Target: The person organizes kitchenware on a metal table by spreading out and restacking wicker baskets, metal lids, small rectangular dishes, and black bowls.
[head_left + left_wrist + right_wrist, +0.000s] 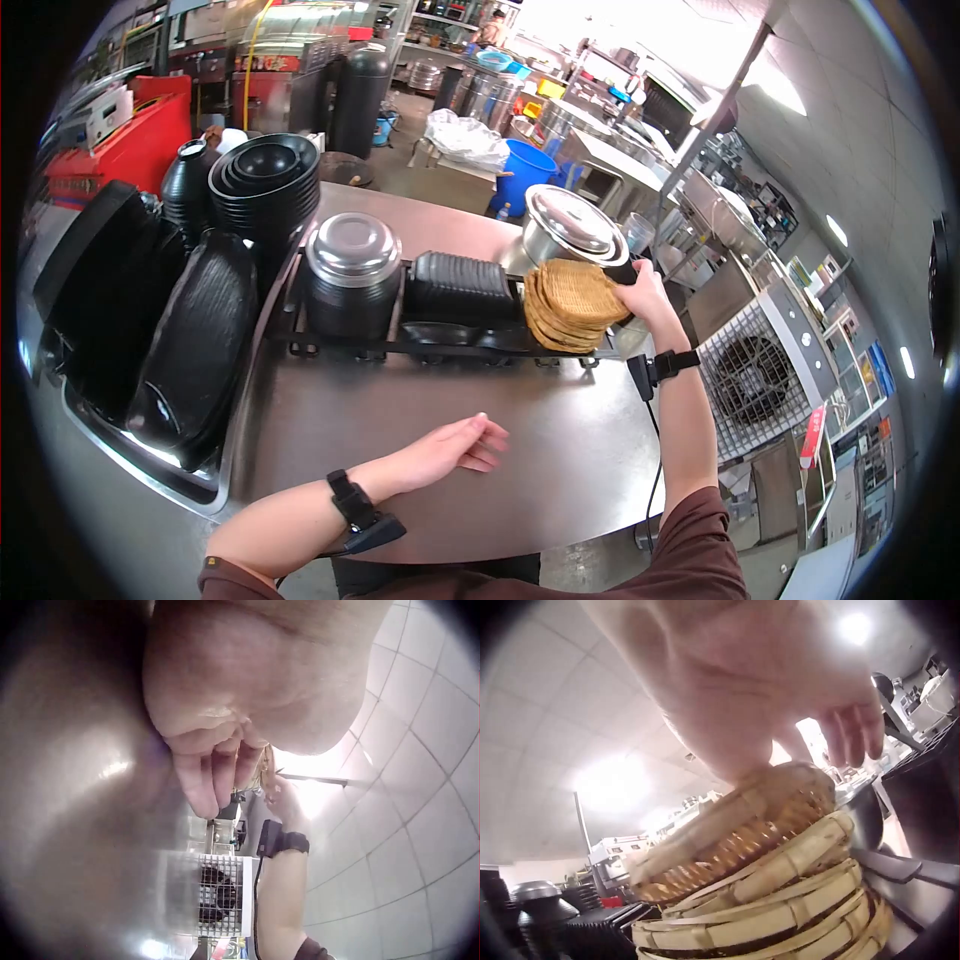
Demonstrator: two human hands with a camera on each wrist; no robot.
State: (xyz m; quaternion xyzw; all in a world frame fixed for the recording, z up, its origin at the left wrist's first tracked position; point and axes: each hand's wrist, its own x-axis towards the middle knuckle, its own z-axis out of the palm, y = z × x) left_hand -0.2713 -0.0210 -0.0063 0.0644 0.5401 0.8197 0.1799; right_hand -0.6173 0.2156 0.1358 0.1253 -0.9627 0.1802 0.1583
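Note:
A stack of round woven bamboo baskets (572, 300) stands at the right end of a black rack. My right hand (648, 296) is at the stack's right edge; in the right wrist view the base of this hand (735, 697) touches or overlaps the tilted top basket (735, 832), and its loosely bent fingers extend past the rim. Whether the thumb presses the basket is hidden. Over the steel table (400, 400), my left hand (452, 456) holds nothing, its fingers loosely bent. The left wrist view shows that palm (255, 682) close to the tabletop.
Behind the baskets sits a lidded steel pot (572, 226). The rack (375, 345) also carries black ribbed dishes (458, 285) and a stack of black bowls under a metal lid (354, 246). Black trays (200, 335) and nested bowls (264, 180) fill the left side.

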